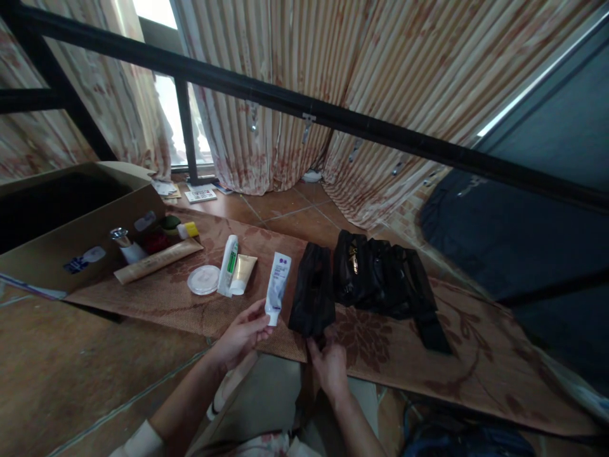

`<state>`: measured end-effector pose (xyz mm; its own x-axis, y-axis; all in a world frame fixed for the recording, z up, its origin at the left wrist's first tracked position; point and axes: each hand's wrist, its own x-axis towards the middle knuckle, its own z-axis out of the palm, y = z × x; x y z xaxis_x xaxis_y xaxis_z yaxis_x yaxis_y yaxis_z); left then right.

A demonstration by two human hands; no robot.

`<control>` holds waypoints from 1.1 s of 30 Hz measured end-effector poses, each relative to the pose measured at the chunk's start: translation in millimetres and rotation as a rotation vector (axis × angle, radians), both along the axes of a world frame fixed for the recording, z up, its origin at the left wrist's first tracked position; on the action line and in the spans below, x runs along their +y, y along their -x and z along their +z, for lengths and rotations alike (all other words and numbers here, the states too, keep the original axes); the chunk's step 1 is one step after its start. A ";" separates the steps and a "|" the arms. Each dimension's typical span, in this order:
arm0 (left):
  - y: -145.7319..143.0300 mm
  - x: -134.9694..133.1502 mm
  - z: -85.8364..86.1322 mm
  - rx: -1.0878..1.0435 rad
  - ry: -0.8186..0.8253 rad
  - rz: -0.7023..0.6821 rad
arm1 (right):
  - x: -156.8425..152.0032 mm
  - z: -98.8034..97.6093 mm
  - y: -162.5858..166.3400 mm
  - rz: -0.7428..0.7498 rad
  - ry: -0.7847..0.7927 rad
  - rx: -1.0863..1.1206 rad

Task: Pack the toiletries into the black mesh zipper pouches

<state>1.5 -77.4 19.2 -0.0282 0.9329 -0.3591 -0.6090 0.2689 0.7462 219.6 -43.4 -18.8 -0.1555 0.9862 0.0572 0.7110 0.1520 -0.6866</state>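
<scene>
My left hand [245,333] is closed around the capped lower end of a white and blue tube [278,285], held tilted above the cloth. At the near end of a black open-topped pouch [311,298], my right hand [329,365] has its fingers closed on the fabric; the fingertips are partly hidden. Right of that pouch stand several more black pouches [380,279] in a row, one with something gold-coloured showing inside. To the left of the held tube lie a gold tube with a white cap [244,274], a white and green tube [228,265] and a round clear lid [203,280].
A patterned brown cloth [375,336] covers the low surface. Farther left lie a long beige tube [159,260], a silver-capped bottle [129,247] and a cardboard box [95,244]. A black metal rail [285,98] crosses beyond, before striped curtains [304,51].
</scene>
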 end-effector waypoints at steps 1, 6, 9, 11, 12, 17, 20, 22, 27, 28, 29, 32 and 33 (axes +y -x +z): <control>-0.3 -0.5 -0.8 -0.049 -0.014 -0.040 | 0.0 -0.1 0.0 0.000 0.001 -0.004; 1.4 5.3 -3.1 -0.131 -0.074 -0.171 | 0.4 -1.4 -0.5 0.007 -0.010 -0.008; 2.7 13.8 -1.4 -0.111 -0.123 -0.237 | 0.5 -2.4 -0.9 0.014 -0.001 0.001; 4.1 20.0 -0.7 -0.099 -0.145 -0.257 | 0.2 -2.6 -1.1 0.009 -0.005 -0.008; 5.0 22.9 -1.0 -0.092 -0.150 -0.252 | 0.0 -2.5 -1.1 0.004 -0.009 -0.015; 8.8 32.4 -6.6 -0.118 -0.136 -0.189 | 0.1 -1.3 -1.3 0.007 -0.013 -0.028; 7.9 34.4 -10.1 -0.131 -0.105 -0.172 | 0.6 -0.5 -0.9 -0.002 0.014 -0.031; 6.5 35.2 -11.8 -0.140 -0.062 -0.147 | 0.5 0.7 -0.3 -0.004 0.035 -0.021; 5.5 36.8 -12.6 -0.146 0.037 -0.088 | -0.4 7.9 2.3 -0.017 0.042 -0.016; 5.8 37.0 -12.4 -0.146 0.044 -0.086 | -0.4 9.7 2.8 -0.024 0.038 -0.017; 6.1 37.3 -12.2 -0.144 0.045 -0.086 | -0.3 11.4 3.3 -0.027 0.034 -0.014; 6.7 37.5 -12.6 -0.120 0.039 -0.091 | 0.0 15.2 4.0 -0.012 0.004 0.000; 6.8 37.4 -13.1 -0.106 0.034 -0.096 | 0.1 15.9 4.0 -0.003 -0.012 0.001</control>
